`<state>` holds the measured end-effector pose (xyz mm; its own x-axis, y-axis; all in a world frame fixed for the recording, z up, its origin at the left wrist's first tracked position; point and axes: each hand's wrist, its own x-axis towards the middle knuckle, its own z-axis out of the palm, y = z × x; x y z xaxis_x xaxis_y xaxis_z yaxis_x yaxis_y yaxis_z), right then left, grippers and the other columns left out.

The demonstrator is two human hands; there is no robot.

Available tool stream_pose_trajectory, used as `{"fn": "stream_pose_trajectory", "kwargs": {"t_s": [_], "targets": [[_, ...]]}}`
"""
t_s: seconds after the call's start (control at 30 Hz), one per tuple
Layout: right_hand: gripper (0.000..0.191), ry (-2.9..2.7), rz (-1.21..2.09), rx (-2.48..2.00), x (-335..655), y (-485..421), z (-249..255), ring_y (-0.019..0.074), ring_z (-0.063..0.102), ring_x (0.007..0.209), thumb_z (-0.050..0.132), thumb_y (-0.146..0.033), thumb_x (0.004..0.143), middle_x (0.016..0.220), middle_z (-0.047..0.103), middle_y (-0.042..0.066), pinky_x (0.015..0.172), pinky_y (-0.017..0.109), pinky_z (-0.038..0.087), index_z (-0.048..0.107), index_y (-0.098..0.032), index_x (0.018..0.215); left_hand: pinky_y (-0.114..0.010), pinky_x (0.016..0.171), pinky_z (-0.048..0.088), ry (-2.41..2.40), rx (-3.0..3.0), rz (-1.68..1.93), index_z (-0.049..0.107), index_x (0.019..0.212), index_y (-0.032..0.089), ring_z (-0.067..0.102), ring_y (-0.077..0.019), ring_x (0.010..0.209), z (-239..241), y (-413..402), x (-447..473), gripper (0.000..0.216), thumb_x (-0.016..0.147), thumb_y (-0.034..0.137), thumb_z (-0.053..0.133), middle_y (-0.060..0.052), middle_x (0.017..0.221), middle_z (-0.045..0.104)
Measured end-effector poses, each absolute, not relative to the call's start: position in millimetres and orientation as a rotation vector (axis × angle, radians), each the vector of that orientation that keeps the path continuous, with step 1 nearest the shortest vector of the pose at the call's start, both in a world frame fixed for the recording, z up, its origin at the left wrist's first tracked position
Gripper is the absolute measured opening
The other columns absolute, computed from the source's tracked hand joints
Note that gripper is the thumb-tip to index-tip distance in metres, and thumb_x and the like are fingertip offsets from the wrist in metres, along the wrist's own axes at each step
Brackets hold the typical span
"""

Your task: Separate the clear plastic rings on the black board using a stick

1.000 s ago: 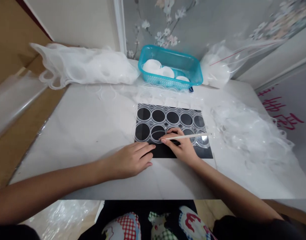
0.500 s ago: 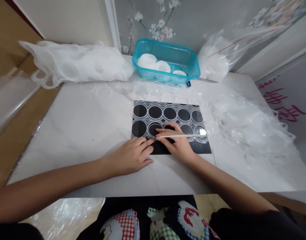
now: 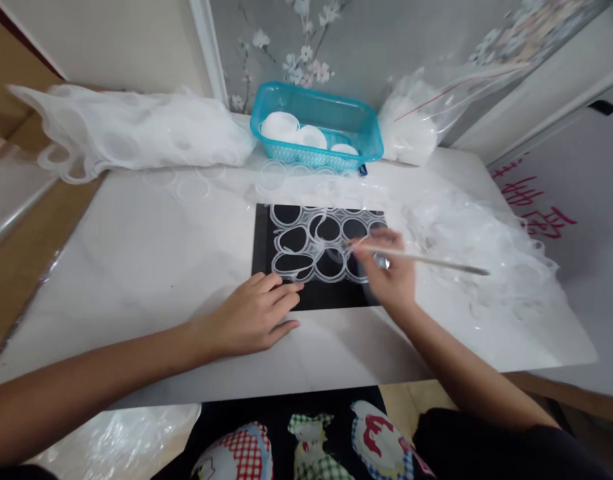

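A black mat [image 3: 262,247] lies on the white table [image 3: 151,267]. On it sits a clear film with a web of round cut-outs [image 3: 306,250], now buckled and lifted off the mat. My left hand [image 3: 253,315] rests flat with fingers spread, its fingertips on the mat's near left edge. My right hand [image 3: 390,270] is blurred by motion above the mat's right side. It pinches a thin wooden stick [image 3: 426,260] that points off to the right, and it seems to pull the film up.
A teal basket [image 3: 316,130] with white round lids stands at the back. Piles of leftover clear film lie at the back left [image 3: 131,133] and on the right [image 3: 481,247]. A zip bag of white pieces [image 3: 416,127] leans by the wall. My lap is below the table's near edge.
My right hand lifted off the mat and swung right with the stick; the film rose and crumpled. The left hand stayed pressed down. The view shifted left.
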<state>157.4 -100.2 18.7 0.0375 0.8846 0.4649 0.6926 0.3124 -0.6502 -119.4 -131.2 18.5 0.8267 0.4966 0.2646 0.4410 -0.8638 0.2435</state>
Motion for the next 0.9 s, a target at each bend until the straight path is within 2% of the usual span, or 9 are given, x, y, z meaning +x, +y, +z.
{"fn": "stream_pose_trajectory", "kwargs": {"t_s": [0.1, 0.17, 0.37, 0.7, 0.77, 0.83, 0.9], "targets": [[0.014, -1.801, 0.588, -1.399, 155.8, -128.8, -0.4, 0.0288, 0.064, 0.103, 0.064, -0.033, 0.093, 0.09, 0.078, 0.005, 0.093, 0.05, 0.053, 0.077, -0.028, 0.089, -0.037, 0.079, 0.044, 0.593, 2.984, 0.477, 0.066, 0.103, 0.012, 0.06, -0.0245, 0.094, 21.3, -129.3, -102.5, 0.025, 0.098, 0.035, 0.059, -0.014, 0.128, 0.069], [0.014, -1.799, 0.663, -1.403, 154.6, -135.2, -7.6, 0.029, 0.065, 0.104, 0.065, -0.034, 0.093, 0.089, 0.078, 0.004, 0.095, 0.051, 0.051, 0.077, -0.028, 0.089, -0.038, 0.08, 0.044, 0.557, 3.046, 0.454, 0.066, 0.104, 0.011, 0.062, -0.0252, 0.095, 21.5, -126.8, -90.5, 0.027, 0.098, 0.037, 0.06, -0.014, 0.128, 0.069], [0.013, -1.831, 0.668, -1.383, 155.2, -130.2, -9.8, 0.0289, 0.064, 0.11, 0.066, -0.033, 0.093, 0.092, 0.078, 0.005, 0.102, 0.053, 0.047, 0.077, -0.028, 0.089, -0.038, 0.079, 0.044, 0.598, 3.108, 0.358, 0.067, 0.102, 0.011, 0.063, -0.0274, 0.096, 15.1, -120.7, -74.9, 0.033, 0.099, 0.043, 0.058, -0.014, 0.126, 0.07], [0.014, -1.945, 0.494, -1.36, 153.3, -138.1, -17.0, 0.0295, 0.064, 0.113, 0.064, -0.031, 0.095, 0.094, 0.079, 0.005, 0.102, 0.054, 0.048, 0.078, -0.029, 0.093, -0.038, 0.081, 0.046, 0.664, 2.997, 0.33, 0.066, 0.102, 0.011, 0.062, -0.0274, 0.099, 14.6, -124.2, -72.3, 0.028, 0.098, 0.038, 0.059, -0.016, 0.128, 0.068], [0.014, -2.032, 0.366, -1.303, 150.5, -141.5, -17.8, 0.0295, 0.062, 0.119, 0.063, -0.026, 0.095, 0.096, 0.079, 0.002, 0.11, 0.057, 0.041, 0.077, -0.03, 0.095, -0.039, 0.083, 0.047, 0.696, 2.922, 0.333, 0.065, 0.102, 0.012, 0.062, -0.0277, 0.1, 13.7, -123.5, -71.5, 0.029, 0.098, 0.039, 0.057, -0.016, 0.128, 0.068], [0.019, -2.136, 0.223, -1.245, 152.3, -134.9, -14.0, 0.028, 0.061, 0.122, 0.061, -0.02, 0.096, 0.097, 0.079, -0.002, 0.119, 0.06, 0.028, 0.074, -0.033, 0.098, -0.04, 0.084, 0.047, 0.715, 2.851, 0.336, 0.065, 0.101, 0.013, 0.06, -0.0286, 0.102, 13.2, -122.3, -71.2, 0.029, 0.097, 0.04, 0.057, -0.016, 0.127, 0.068], [0.022, -2.095, 0.069, -1.285, 163.1, -115.6, -3.6, 0.0267, 0.062, 0.119, 0.057, -0.018, 0.096, 0.095, 0.077, -0.002, 0.121, 0.062, 0.02, 0.073, -0.034, 0.099, -0.041, 0.085, 0.047, 0.721, 2.798, 0.312, 0.065, 0.102, 0.013, 0.059, -0.029, 0.104, 14.6, -121.2, -71.6, 0.027, 0.095, 0.039, 0.06, -0.016, 0.129, 0.067]]}}
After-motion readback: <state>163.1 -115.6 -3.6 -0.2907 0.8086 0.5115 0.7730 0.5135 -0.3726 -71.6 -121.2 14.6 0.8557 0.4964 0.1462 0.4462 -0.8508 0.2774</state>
